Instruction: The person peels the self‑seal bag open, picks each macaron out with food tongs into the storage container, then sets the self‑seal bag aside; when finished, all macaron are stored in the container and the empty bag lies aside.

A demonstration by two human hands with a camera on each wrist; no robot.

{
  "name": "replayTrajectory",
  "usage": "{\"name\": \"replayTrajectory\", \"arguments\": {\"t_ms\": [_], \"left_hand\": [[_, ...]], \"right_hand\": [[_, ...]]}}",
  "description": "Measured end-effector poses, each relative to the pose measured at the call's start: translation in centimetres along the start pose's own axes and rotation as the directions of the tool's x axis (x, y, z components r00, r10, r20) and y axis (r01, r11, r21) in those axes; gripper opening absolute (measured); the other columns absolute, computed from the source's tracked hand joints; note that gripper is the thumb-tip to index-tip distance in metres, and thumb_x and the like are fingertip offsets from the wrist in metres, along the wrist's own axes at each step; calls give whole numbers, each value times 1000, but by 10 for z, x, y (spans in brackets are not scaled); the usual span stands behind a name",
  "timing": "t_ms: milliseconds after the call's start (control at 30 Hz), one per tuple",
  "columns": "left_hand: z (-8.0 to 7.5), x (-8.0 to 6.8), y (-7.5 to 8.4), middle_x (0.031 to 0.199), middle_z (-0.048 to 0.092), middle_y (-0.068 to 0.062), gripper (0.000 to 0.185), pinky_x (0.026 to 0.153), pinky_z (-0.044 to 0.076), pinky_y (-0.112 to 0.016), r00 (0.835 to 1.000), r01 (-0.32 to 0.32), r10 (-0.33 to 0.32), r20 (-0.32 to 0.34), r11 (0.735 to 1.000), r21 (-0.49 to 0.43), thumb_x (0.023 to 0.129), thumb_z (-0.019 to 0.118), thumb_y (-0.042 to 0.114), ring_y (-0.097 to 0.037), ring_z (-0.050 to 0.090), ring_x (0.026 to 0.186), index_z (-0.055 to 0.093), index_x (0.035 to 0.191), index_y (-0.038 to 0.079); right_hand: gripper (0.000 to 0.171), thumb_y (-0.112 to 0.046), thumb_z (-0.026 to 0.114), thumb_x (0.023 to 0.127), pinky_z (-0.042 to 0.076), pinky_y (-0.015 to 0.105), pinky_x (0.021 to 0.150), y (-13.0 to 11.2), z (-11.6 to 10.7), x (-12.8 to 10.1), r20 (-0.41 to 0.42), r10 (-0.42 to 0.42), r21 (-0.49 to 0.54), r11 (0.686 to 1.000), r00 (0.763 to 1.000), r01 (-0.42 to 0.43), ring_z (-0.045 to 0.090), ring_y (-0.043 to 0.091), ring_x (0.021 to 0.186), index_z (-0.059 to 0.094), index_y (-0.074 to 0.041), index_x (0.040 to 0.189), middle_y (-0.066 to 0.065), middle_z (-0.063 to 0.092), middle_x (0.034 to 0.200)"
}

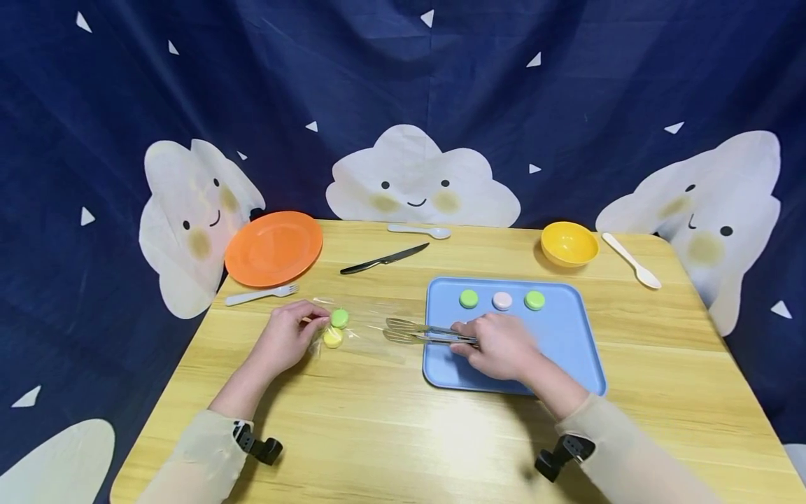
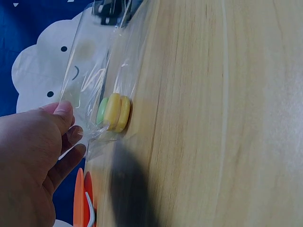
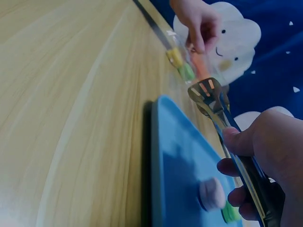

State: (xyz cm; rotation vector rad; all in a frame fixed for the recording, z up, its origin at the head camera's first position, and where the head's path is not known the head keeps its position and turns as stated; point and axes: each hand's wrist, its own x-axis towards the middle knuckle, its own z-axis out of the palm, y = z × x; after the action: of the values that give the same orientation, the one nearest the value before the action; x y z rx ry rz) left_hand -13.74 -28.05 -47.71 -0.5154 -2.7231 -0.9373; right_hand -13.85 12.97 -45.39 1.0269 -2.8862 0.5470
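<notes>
My left hand (image 1: 291, 334) pinches the edge of a clear plastic bag (image 2: 128, 61) between thumb and fingers. Inside that bag lie a green macaron (image 1: 340, 318) and a yellow macaron (image 1: 333, 338). Metal tongs (image 1: 434, 334) are gripped in my right hand (image 1: 500, 344) above the left part of a blue tray (image 1: 569, 343). The slotted tong heads (image 3: 208, 92) point toward the bag, with nothing seen between them. Along the tray's far side sit a green macaron (image 1: 469, 299), a pink macaron (image 1: 502, 301) and another green macaron (image 1: 534, 300). My right hand covers part of the tray.
An orange plate (image 1: 274, 248) and a white fork (image 1: 261, 295) lie at the back left. Behind the bag are a black knife (image 1: 385, 259) and a white spoon (image 1: 420, 230). At the back right stand a yellow bowl (image 1: 569, 245) and a second spoon (image 1: 632, 260).
</notes>
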Motion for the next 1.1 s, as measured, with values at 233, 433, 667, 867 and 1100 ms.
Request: {"name": "replayTrajectory", "arguments": {"t_ms": [233, 433, 667, 867, 1100], "left_hand": [[3, 1, -2, 102, 76, -2, 6, 77, 62, -40, 1000, 0, 0, 2, 1000, -5, 97, 78, 5, -19, 72, 93, 79, 101, 8], [4, 0, -3, 101, 76, -1, 8, 76, 62, -40, 1000, -15, 15, -11, 1000, -15, 95, 79, 3, -18, 72, 92, 79, 99, 9], [7, 3, -2, 100, 76, 0, 8, 78, 62, -39, 999, -46, 45, -20, 998, -38, 94, 79, 2, -18, 73, 92, 79, 98, 10], [9, 4, -3, 95, 75, 4, 10, 78, 62, -38, 998, -60, 59, -19, 996, -63, 93, 80, 2, -15, 72, 91, 79, 95, 12], [9, 2, -5, 94, 76, 4, 14, 77, 63, -39, 996, -85, 82, -35, 993, -87, 90, 81, -1, -17, 74, 90, 79, 93, 12]], "right_hand": [[35, -40, 75, 99, 50, 36, 53, -14, 18, 25, 3, 9, -14, 1000, 1000, -9, 69, 15, 74, 79, -17, 125, 0, 80, 105], [36, -41, 74, 99, 49, 38, 51, -26, 29, 43, 3, 34, -26, 999, 999, -34, 68, 15, 74, 78, -17, 125, 2, 79, 105], [24, -42, 75, 99, 46, 39, 51, -36, 37, 56, -12, 39, -8, 999, 999, -39, 60, 16, 66, 76, -20, 108, -7, 62, 73], [22, -42, 72, 100, 39, 34, 48, -42, 42, 65, 1, 21, -32, 999, 1000, -21, 51, 13, 58, 73, -20, 102, -10, 50, 62], [24, -44, 72, 100, 40, 34, 48, -48, 44, 75, 51, 12, -70, 997, 999, -8, 50, 14, 57, 66, -22, 93, -9, 51, 64]]}}
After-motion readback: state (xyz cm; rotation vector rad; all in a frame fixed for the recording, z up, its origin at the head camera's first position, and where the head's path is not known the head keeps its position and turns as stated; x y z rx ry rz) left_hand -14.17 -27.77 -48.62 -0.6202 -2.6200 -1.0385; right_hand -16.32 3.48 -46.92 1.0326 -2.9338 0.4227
